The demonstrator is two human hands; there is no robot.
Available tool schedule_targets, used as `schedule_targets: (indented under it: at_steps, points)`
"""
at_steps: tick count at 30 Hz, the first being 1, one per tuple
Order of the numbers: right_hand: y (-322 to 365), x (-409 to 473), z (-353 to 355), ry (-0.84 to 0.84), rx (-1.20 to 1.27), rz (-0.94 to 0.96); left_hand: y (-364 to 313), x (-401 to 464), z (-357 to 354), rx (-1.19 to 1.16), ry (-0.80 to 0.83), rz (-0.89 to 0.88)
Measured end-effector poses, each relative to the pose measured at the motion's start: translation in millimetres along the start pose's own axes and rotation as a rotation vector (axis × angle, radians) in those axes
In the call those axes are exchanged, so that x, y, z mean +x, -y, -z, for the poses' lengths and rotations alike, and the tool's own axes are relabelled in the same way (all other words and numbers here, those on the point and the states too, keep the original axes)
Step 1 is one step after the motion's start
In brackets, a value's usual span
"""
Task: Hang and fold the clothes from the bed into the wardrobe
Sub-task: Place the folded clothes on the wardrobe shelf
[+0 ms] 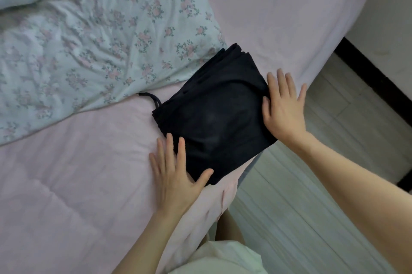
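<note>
Black garment (pixel 211 115) folded square, drawstring trailing; left hand (pixel 176 175), right hand (pixel 283 106) flat against edges, grips released.

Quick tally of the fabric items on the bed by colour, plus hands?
Black folded garment with drawstring: 1
Pale blue floral quilt: 1
Pink bed sheet: 1
Hands, left and right, both flat at the garment's edges: 2
Total: 5

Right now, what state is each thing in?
Garment: black, folded, flat on the bed's corner, drawstring sticking out.
Left hand: open, fingers flat on the garment's near edge.
Right hand: open, flat against its right edge.
Duvet: floral, rumpled.
Sheet: pink, spread.
</note>
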State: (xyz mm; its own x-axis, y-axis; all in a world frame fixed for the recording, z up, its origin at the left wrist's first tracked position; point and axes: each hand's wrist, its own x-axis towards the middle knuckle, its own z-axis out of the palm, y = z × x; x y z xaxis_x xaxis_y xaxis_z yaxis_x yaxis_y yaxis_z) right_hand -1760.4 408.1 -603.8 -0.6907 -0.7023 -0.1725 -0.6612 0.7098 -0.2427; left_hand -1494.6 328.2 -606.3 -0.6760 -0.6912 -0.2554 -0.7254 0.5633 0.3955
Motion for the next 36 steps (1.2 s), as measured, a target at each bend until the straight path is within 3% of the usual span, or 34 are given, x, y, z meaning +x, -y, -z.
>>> schedule_targets:
  at_steps: [1, 3, 4, 6, 9, 13, 21, 26, 28, 30, 32, 34, 36]
  points:
    - [8.9, -4.7, 4.0, -0.113, 0.009, 0.056, -3.6, 6.0, 3.2, -0.016, -0.087, -0.067]
    - [27.3, -10.4, 5.9, -0.264, 0.026, 0.359, -11.1, 20.2, 4.6, 0.009, -0.264, -0.211]
    - [34.9, -11.2, 4.1, -0.270, 0.019, 0.532, -15.2, 25.2, 2.8, 0.009, -0.300, -0.238]
    - [46.5, -7.7, 0.8, -0.117, -0.051, 0.738, -22.3, 28.6, -3.6, 0.021, -0.252, -0.147]
    - [39.7, 6.1, -6.7, 0.137, -0.180, 0.744, -24.2, 23.4, -14.6, 0.040, -0.071, 0.115]
    - [38.4, 18.8, -8.9, 0.154, -0.217, 0.769, -21.5, 24.0, -22.4, 0.007, -0.011, 0.188]
    - [50.5, 20.8, -7.6, -0.072, -0.154, 0.748, -25.7, 31.0, -14.0, -0.073, 0.000, 0.301]
    - [62.3, 47.8, -10.1, 0.052, -0.109, 0.657, -14.5, 64.9, -1.1, -0.241, -0.071, 0.373]
    - [66.4, 54.8, -14.3, 0.071, -0.068, 0.529, -11.7, 79.7, -0.7, -0.161, -0.032, 0.467]
    - [68.6, 62.9, -15.6, 0.075, 0.072, 0.283, -16.6, 88.0, 0.3, -0.110, -0.005, 0.526]
    - [64.1, 70.6, -12.3, 0.119, 0.247, 0.064, -21.4, 89.5, 2.9, -0.130, -0.066, 0.567]
    - [55.3, 69.8, -3.4, 0.151, 0.322, 0.019, -18.9, 88.8, 9.0, -0.273, -0.220, 0.601]
    - [44.0, 60.0, 5.5, 0.165, 0.435, -0.038, -10.8, 81.7, 15.9, -0.480, -0.266, 0.652]
